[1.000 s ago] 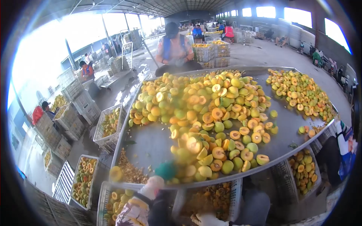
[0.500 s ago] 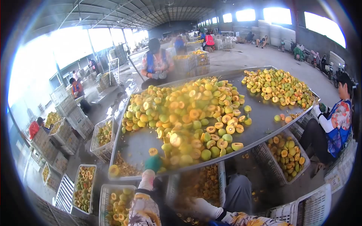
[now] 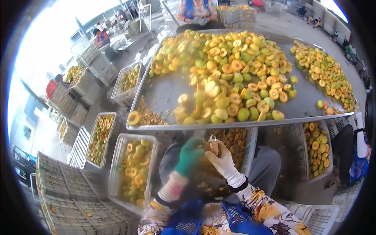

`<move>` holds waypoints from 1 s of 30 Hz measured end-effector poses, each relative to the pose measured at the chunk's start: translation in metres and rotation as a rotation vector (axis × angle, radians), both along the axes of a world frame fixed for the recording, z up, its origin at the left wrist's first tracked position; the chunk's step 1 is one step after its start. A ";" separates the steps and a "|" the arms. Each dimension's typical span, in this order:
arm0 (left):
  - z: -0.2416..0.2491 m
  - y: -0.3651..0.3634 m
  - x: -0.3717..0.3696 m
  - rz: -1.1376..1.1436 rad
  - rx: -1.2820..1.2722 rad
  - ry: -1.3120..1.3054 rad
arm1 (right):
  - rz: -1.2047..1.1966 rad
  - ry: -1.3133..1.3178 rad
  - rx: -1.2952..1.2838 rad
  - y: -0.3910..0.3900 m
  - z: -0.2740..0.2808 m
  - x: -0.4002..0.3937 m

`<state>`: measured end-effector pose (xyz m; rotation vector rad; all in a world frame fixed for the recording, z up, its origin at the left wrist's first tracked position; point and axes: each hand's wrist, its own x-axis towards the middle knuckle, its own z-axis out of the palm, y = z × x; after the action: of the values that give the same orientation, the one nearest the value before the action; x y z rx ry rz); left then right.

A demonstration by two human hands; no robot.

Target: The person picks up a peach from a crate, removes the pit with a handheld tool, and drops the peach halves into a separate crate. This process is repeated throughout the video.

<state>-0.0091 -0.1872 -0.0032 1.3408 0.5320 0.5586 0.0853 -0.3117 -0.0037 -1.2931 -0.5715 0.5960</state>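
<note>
My left hand (image 3: 190,154), in a green glove, is pulled in over my lap, blurred, its fingers curled on an orange-yellow fruit (image 3: 203,158). My right hand (image 3: 221,158), in a white glove, touches it and grips a small pitting tool (image 3: 213,141) whose metal loop points up. Both hands hang just below the near rim of a metal table (image 3: 164,94). On the table lies a big pile of whole and halved yellow-green fruit (image 3: 227,66).
A crate of halved fruit (image 3: 133,168) stands at my left knee, and a crate of pits (image 3: 235,143) sits under the table rim. Pits (image 3: 149,115) are heaped on the table's left corner. Seated workers are at the right (image 3: 352,149) and far side (image 3: 196,11). Empty crates (image 3: 62,188) are stacked at left.
My left hand has come back from the table's near edge down to my lap. My right hand has risen to meet it with the tool. The view has tilted downward.
</note>
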 end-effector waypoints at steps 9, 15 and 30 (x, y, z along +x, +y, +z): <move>-0.046 -0.053 -0.018 0.202 -0.371 -0.192 | 0.054 -0.114 -0.297 -0.037 -0.030 -0.023; -0.027 -0.036 -0.034 0.082 -0.662 -0.230 | 0.082 -0.515 -0.467 -0.069 -0.023 -0.008; -0.046 -0.041 -0.032 0.357 0.063 -0.089 | 0.331 -0.712 -0.480 -0.027 -0.014 -0.046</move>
<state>-0.0414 -0.2281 -0.0497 1.2807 0.6904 0.9296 0.0392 -0.3382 -0.0179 -1.8975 -1.3040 0.5503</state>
